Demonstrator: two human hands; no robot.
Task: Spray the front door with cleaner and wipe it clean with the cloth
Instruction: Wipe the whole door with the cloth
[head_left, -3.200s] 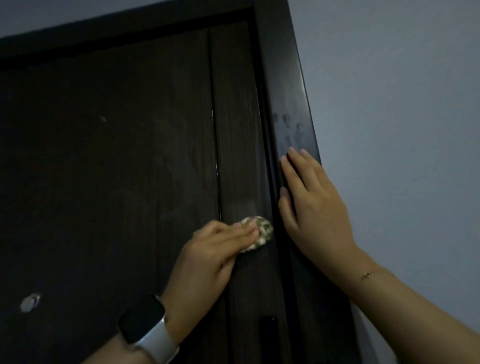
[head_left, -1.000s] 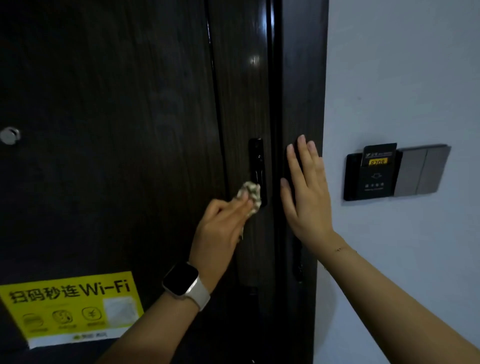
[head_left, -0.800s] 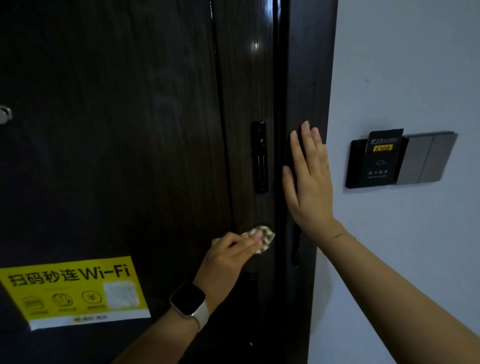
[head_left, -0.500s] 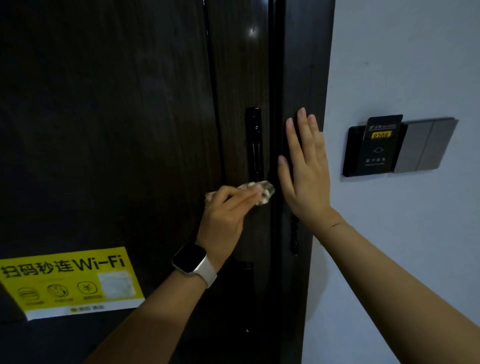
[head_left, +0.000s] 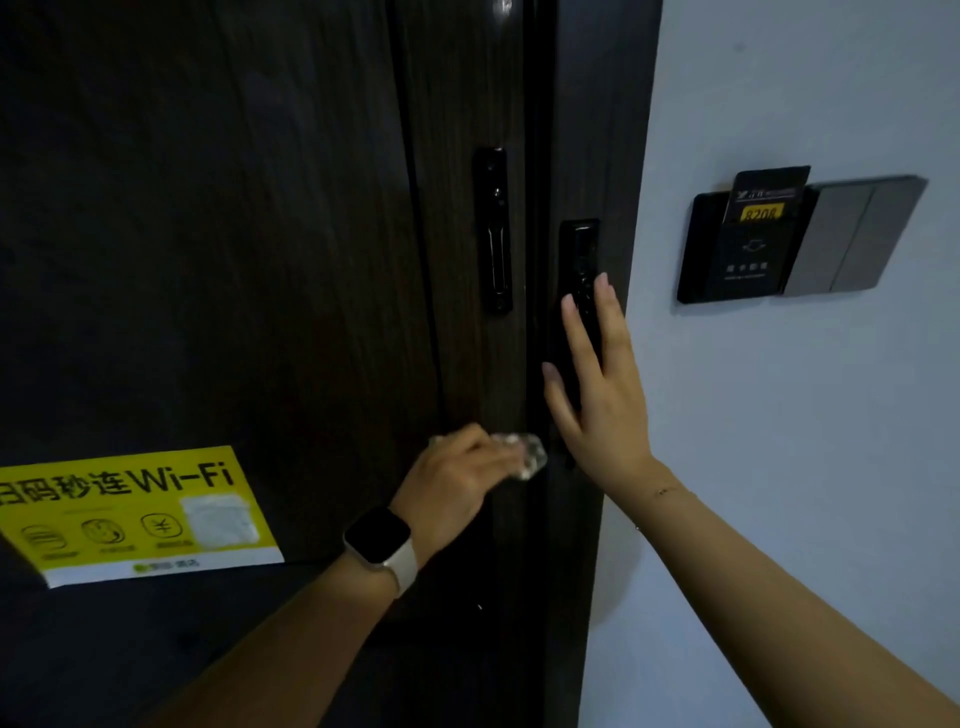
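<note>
The left hand (head_left: 457, 478) pressed a small crumpled cloth (head_left: 527, 457) against the dark door (head_left: 260, 260), its fingers (head_left: 493, 454) curled over the cloth, which poked out just past their tips. Just right of the cloth, the right hand (head_left: 597, 395) lay flat on the door frame (head_left: 608, 130), fingers straight and holding nothing, over a black strike plate (head_left: 579, 249). A yellow Wi-Fi sticker (head_left: 130, 509) sat well left of the left hand's fingers.

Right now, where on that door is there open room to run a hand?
Free: the wide dark panel above the yellow sticker, left of the black lock plate. Crowded: the door's right edge, where the left hand presses the cloth and the right hand rests on the frame.
</note>
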